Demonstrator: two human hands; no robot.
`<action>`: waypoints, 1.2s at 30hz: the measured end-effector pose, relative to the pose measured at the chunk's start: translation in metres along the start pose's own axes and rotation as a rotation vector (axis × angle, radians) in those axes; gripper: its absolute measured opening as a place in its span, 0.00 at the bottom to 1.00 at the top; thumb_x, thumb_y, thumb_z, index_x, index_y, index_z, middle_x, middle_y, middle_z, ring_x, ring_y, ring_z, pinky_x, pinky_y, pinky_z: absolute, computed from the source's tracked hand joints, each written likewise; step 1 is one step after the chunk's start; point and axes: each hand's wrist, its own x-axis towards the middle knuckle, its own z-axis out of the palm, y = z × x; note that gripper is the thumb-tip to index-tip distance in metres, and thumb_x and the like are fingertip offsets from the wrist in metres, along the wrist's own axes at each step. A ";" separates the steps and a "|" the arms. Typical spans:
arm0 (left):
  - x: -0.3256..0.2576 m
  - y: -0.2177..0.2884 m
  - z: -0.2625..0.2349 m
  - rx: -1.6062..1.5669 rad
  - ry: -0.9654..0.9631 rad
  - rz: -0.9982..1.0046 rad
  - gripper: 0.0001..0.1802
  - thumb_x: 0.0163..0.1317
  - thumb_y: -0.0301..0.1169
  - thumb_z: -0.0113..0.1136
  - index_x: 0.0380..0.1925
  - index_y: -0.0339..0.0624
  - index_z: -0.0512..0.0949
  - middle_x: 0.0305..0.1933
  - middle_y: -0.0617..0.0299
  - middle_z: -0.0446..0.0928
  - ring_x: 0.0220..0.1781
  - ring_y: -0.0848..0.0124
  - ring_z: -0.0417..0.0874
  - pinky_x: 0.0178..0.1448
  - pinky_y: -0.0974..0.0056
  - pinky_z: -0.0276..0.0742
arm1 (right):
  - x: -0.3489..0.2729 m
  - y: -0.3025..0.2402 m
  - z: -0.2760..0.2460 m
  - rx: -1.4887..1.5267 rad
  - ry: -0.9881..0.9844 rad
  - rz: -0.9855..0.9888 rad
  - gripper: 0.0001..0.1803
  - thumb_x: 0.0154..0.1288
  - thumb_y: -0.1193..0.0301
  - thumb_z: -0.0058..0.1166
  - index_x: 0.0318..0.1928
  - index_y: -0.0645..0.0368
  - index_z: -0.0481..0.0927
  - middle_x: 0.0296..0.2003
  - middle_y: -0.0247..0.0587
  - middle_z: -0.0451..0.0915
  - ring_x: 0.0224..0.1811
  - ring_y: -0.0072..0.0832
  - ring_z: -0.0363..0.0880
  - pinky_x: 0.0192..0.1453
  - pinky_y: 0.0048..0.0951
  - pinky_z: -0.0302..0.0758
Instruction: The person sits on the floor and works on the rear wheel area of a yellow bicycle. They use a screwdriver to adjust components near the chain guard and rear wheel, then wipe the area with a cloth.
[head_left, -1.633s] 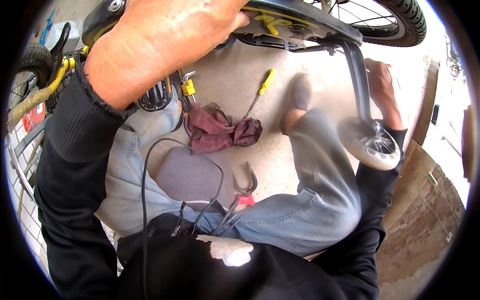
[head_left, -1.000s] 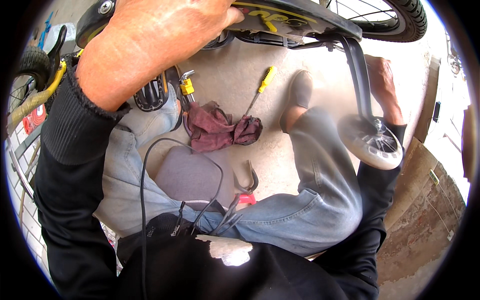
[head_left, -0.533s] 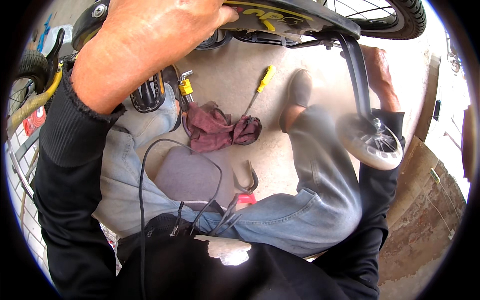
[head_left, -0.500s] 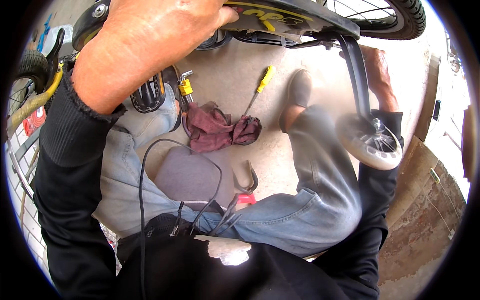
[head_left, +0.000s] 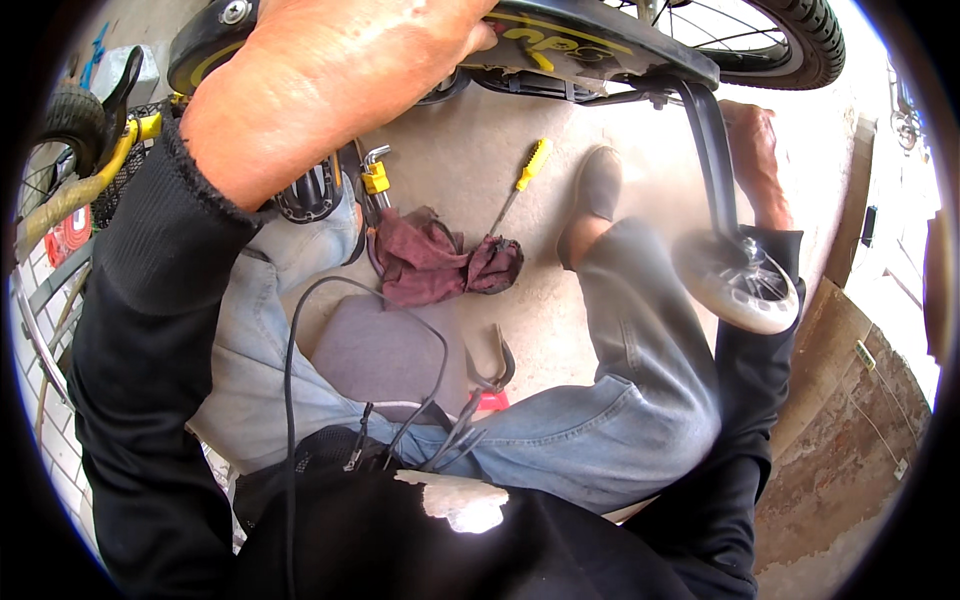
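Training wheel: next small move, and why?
Probably keep the left hand pressing the bike frame and stop the training wheel, which looks blurred. The right hand sits by its bracket, empty; the screwdriver lies on the floor.

A bicycle frame [head_left: 560, 45] runs across the top of the frame, with the left hand [head_left: 330, 90] on it at upper left and a spoked wheel [head_left: 770, 40] at upper right. A small training wheel [head_left: 740, 290] hangs at right, just below the right hand [head_left: 752, 160]. On the floor [head_left: 470, 170] at centre, a screwdriver [head_left: 520, 190] lies just right of a rag [head_left: 435, 265], between the person's knees.
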 end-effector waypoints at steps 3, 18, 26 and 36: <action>0.000 0.001 -0.003 0.008 -0.030 -0.026 0.15 0.51 0.38 0.68 0.28 0.39 0.76 0.28 0.51 0.79 0.32 0.53 0.83 0.37 0.53 0.77 | -0.001 -0.009 -0.007 -0.062 0.011 -0.024 0.09 0.61 0.67 0.59 0.30 0.60 0.84 0.21 0.54 0.78 0.23 0.43 0.80 0.30 0.39 0.74; 0.002 -0.001 0.003 0.004 -0.012 0.010 0.15 0.52 0.37 0.68 0.29 0.38 0.76 0.30 0.51 0.80 0.35 0.52 0.83 0.39 0.52 0.77 | -0.008 -0.008 -0.018 -0.138 0.146 -0.131 0.18 0.63 0.58 0.59 0.25 0.61 0.82 0.21 0.52 0.77 0.25 0.46 0.79 0.29 0.41 0.73; 0.004 0.005 -0.004 0.043 -0.069 -0.032 0.15 0.52 0.38 0.68 0.29 0.38 0.76 0.30 0.51 0.79 0.35 0.52 0.83 0.39 0.53 0.77 | -0.006 -0.019 -0.019 -0.125 0.052 0.050 0.15 0.61 0.61 0.55 0.33 0.61 0.83 0.29 0.54 0.81 0.33 0.48 0.81 0.40 0.39 0.76; 0.007 0.011 -0.002 0.036 -0.074 -0.026 0.16 0.53 0.39 0.68 0.29 0.38 0.75 0.30 0.52 0.79 0.34 0.54 0.83 0.38 0.53 0.77 | -0.002 0.025 0.036 0.387 0.111 0.023 0.11 0.62 0.66 0.61 0.32 0.62 0.85 0.18 0.40 0.80 0.19 0.19 0.74 0.25 0.29 0.71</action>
